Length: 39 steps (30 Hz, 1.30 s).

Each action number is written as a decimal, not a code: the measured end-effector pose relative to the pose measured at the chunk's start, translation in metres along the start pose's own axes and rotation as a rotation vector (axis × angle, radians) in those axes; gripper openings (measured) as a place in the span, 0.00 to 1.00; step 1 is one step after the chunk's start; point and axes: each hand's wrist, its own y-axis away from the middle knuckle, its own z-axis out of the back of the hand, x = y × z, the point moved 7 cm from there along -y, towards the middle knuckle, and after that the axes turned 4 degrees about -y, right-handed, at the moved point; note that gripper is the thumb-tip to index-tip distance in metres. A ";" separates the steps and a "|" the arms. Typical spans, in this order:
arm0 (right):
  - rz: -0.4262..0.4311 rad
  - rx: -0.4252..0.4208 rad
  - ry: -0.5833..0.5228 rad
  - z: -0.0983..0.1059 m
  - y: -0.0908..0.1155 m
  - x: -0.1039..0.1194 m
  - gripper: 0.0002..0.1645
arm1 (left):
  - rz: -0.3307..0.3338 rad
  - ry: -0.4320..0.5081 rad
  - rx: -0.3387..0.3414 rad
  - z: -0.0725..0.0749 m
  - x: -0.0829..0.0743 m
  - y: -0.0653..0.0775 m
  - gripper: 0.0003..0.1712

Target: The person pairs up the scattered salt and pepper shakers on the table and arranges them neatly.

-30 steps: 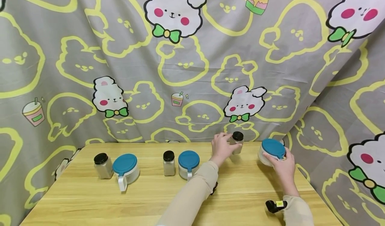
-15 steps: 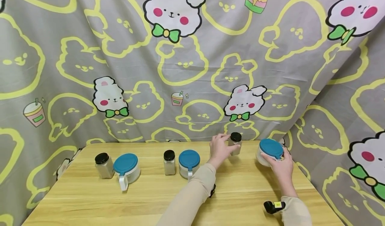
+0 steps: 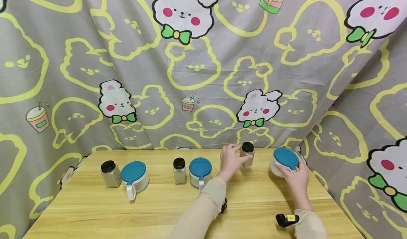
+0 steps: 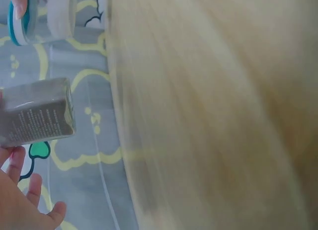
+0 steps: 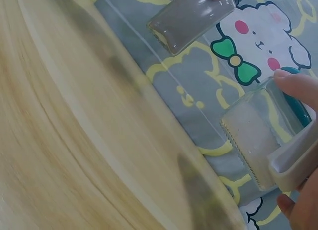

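Note:
My left hand pinches a small square spice jar with a black lid, near the table's back edge. Printed text and grey-brown powder show on that jar in the left wrist view. At the right, my right hand grips a round clear seasoning pot with a blue lid and a white handle. Pale contents fill part of this pot in the right wrist view. Both containers are held above the tabletop, apart from each other. The jar tilts slightly.
On the wooden table a black-lidded jar and a blue-lidded pot stand at the left. Another such jar and pot stand mid-table, the pot partly behind my left sleeve. A patterned curtain hangs behind.
The spice jar in my left hand has shifted a little left and lower. My right hand and its pot have drifted slightly left. Both grips stay the same.

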 end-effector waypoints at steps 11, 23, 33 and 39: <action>0.027 -0.028 -0.019 -0.002 0.010 0.009 0.60 | -0.001 0.028 0.012 0.001 0.005 0.008 0.36; 0.043 -0.067 0.006 -0.003 0.016 0.008 0.58 | -0.017 0.017 0.032 0.006 0.009 0.011 0.36; 0.013 -0.052 -0.003 -0.015 0.026 0.009 0.60 | -0.023 0.024 0.080 0.008 0.010 0.015 0.37; -0.015 -0.054 -0.017 -0.020 0.031 0.008 0.63 | -0.019 0.059 0.112 0.007 0.010 0.015 0.37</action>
